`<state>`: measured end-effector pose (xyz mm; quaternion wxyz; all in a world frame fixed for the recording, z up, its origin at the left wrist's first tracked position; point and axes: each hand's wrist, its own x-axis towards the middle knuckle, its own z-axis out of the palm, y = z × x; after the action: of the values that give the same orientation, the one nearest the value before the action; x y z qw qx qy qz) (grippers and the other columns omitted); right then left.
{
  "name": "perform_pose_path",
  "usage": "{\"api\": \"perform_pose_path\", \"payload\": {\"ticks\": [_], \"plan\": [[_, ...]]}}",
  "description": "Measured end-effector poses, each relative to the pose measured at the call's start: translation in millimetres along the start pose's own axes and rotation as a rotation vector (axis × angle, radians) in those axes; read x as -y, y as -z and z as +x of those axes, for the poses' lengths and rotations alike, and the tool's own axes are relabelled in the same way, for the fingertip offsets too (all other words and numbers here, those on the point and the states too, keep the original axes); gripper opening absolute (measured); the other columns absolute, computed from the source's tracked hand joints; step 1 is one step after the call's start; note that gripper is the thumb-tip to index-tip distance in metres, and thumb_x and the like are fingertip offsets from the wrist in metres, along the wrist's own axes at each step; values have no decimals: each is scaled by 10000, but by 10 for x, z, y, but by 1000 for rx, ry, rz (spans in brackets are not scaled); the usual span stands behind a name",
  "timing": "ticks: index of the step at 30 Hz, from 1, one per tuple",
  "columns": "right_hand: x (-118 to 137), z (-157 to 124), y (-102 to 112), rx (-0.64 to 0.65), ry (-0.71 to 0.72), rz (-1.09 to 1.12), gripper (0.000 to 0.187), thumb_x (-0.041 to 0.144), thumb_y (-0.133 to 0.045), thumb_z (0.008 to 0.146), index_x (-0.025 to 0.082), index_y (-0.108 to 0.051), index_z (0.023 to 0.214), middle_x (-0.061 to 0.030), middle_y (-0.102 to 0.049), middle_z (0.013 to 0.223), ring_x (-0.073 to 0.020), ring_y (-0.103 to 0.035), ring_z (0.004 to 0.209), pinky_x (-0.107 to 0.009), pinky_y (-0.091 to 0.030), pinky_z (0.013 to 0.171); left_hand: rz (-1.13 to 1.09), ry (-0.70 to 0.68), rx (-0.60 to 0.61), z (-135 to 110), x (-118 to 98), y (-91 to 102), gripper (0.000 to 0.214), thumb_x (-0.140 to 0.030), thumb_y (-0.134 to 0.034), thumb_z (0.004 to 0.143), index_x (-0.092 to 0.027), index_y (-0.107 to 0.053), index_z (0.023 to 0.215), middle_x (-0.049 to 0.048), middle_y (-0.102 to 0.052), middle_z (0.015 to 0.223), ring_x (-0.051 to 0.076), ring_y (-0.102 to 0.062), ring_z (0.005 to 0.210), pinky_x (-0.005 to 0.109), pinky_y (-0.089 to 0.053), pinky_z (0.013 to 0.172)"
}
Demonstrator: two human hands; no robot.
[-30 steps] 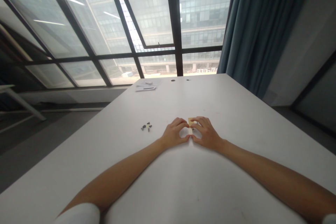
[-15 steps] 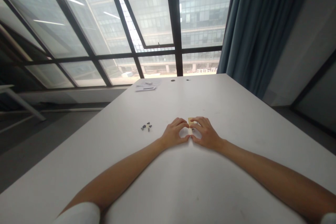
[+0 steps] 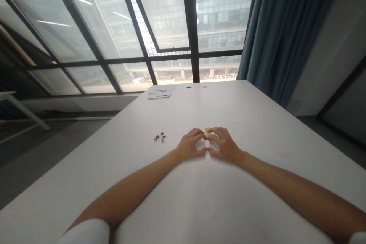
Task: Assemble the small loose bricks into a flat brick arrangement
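Observation:
A small pale yellow piece (image 3: 207, 131) shows between my two hands near the middle of the white table; its kind is too small to make out. My left hand (image 3: 191, 144) curves in from the left, with thumb and fingers bent toward the piece's near end. From the other side my right hand (image 3: 223, 145) curls around it, its fingers covering part of the piece. Both thumb tips come close together at the near side. Left of my hands lies a loose group of small dark grey and pale parts (image 3: 160, 137).
The white table (image 3: 177, 194) reaches to the windows. Sheets of paper (image 3: 159, 93) with a dark slim item lie at its far left. A dark round disc (image 3: 188, 87) and a small dark item (image 3: 205, 87) are at the far edge. A blue curtain (image 3: 274, 38) hangs at right.
Hands and yellow piece stay almost where they were. Only a slight shift of the whole view shows.

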<state>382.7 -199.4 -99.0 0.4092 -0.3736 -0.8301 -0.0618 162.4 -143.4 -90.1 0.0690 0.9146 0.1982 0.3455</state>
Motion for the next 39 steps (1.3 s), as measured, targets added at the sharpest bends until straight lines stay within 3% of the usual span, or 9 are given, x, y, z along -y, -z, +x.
{"api": "perform_pose_path", "payload": {"ticks": [25, 30, 33, 36, 39], "plan": [[-13, -1, 1, 19, -3, 2, 332, 219, -724, 797, 254, -644, 1117, -99, -635, 1286, -284, -548, 1243, -478, -415, 1047, -7, 12, -11, 10, -23, 0, 251, -331, -719, 814, -231, -646, 1032, 73, -671, 1043, 224, -630, 1007, 364, -547, 866], [-52, 10, -3, -131, -158, -44, 285, 244, -719, 810, 250, -618, 1076, -93, -640, 1211, -296, -554, 1183, -493, -412, 1007, 2, 106, -92, -13, 36, -32, 237, -292, -647, 888, -225, -625, 1114, 61, -669, 997, 205, -622, 953, 338, -538, 790], [-125, -11, 1, -182, -253, -90, 255, 261, -719, 813, 242, -623, 1048, -92, -624, 1164, -303, -545, 1144, -490, -425, 953, 32, 157, -128, -25, 73, -43, 146, -215, -581, 910, -219, -636, 1046, 34, -656, 891, 184, -611, 870, 328, -515, 783], [-185, -45, 14, -148, -272, -125, 249, 267, -735, 792, 228, -641, 1019, -86, -613, 1083, -299, -536, 1083, -475, -435, 905, 44, 186, -128, -30, 82, -38, 106, -170, -573, 889, -212, -649, 950, 15, -645, 825, 168, -604, 818, 312, -497, 771], [-190, -70, 36, -16, -245, -114, 231, 234, -738, 769, 216, -652, 982, -74, -619, 990, -281, -542, 1009, -440, -447, 860, 33, 201, -113, -35, 71, -34, 93, -152, -577, 868, -207, -652, 875, 5, -636, 779, 157, -595, 776, 294, -480, 733]]}}
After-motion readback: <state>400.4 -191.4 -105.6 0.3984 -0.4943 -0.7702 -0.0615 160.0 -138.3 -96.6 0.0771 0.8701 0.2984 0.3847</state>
